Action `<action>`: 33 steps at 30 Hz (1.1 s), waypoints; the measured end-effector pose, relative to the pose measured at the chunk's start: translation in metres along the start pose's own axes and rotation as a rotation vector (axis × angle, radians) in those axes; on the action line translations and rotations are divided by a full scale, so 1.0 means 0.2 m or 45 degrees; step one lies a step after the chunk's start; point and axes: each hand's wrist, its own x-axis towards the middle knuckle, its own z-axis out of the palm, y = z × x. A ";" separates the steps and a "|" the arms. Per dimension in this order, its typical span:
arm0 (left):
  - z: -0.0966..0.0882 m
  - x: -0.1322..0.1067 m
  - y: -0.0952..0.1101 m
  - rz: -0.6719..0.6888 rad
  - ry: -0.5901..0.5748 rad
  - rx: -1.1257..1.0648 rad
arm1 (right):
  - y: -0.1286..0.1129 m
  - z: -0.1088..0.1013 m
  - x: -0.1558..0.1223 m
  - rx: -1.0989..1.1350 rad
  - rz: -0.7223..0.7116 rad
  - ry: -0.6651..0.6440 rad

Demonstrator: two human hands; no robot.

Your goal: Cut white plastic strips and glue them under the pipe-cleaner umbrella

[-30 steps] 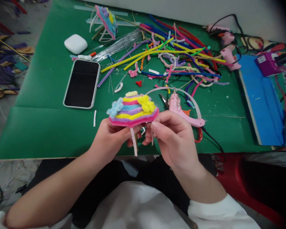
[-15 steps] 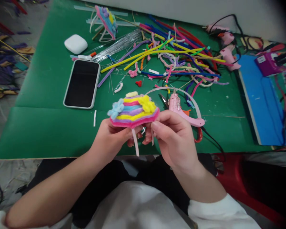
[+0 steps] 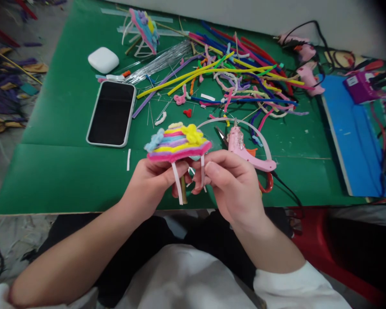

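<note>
A small striped pipe-cleaner canopy [image 3: 176, 148], like a little umbrella, is held up over the table edge. A light-blue flower [image 3: 155, 140] and a yellow flower [image 3: 194, 134] sit on its stripes. From its rim hang a pale strip [image 3: 177, 184] and, farther right, another pale strip [image 3: 202, 169]. A brown stick [image 3: 184, 191] shows below it. My left hand [image 3: 151, 178] is closed round its underside and stick, fingers partly hidden. With thumb and finger pinched, my right hand [image 3: 231, 182] grips the right-hand strip under the rim.
Just beyond my right hand lie a pink glue gun [image 3: 244, 150] and red-handled scissors [image 3: 267, 182]. A phone [image 3: 111, 113], a white case [image 3: 103, 60], a heap of pipe cleaners [image 3: 231, 73], a similar canopy [image 3: 144, 32] and a blue board [image 3: 350, 137] are on the green table.
The canopy has tilted and shifted slightly up and left, so its underside, the brown stick and the right-hand strip show more. Both hands keep their hold.
</note>
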 end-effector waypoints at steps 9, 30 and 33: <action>0.02 0.00 0.05 0.015 0.020 -0.085 | 0.01 -0.02 0.01 -0.136 0.090 -0.053; -0.09 0.01 0.02 0.560 0.318 0.455 | -0.02 -0.02 -0.01 -0.836 -0.110 -0.399; -0.10 0.02 0.05 0.583 0.337 0.471 | -0.05 -0.05 0.00 -1.059 -0.142 -0.464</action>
